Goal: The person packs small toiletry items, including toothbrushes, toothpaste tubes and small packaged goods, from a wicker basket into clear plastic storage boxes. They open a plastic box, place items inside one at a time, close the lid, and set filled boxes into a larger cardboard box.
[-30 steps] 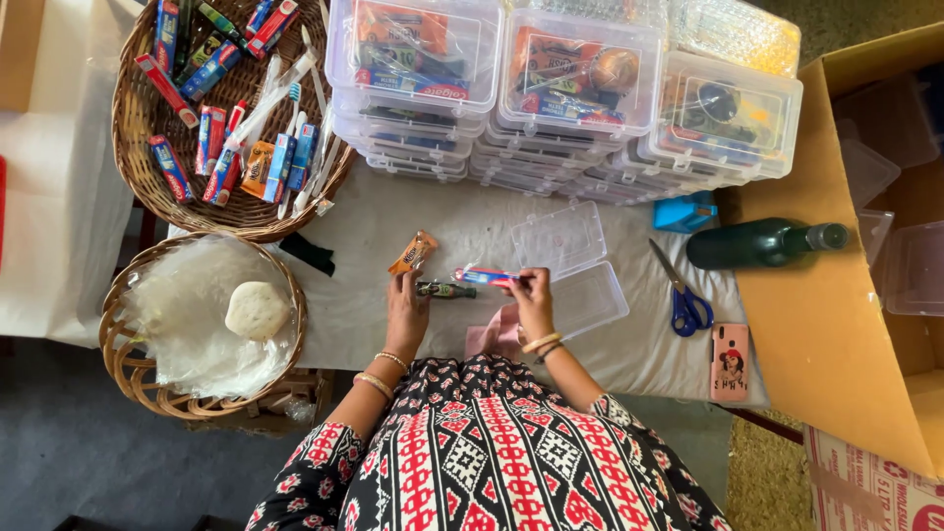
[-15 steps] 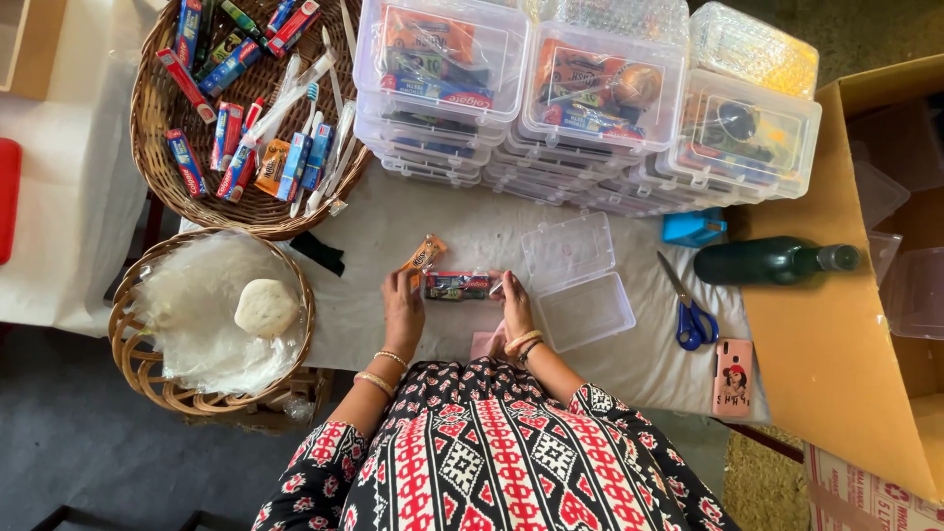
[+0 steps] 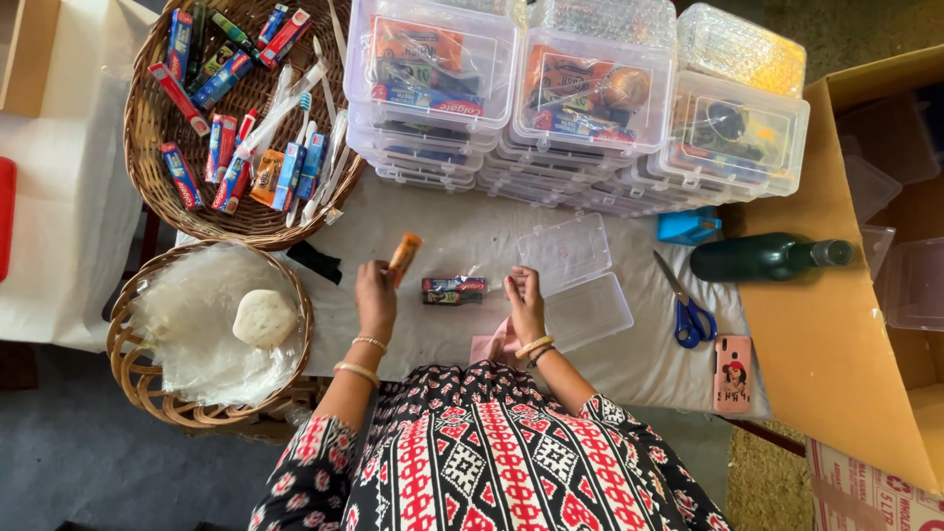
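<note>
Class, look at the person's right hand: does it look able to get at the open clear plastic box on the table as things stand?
Probably yes. The right hand is beside the open clear plastic box, with only bare table cloth between them. The scissors lie on the box's far side, out of the way.

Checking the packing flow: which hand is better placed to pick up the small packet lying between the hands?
Probably the right hand: empty beside the small packet, while the left hand holds an orange packet.
</note>
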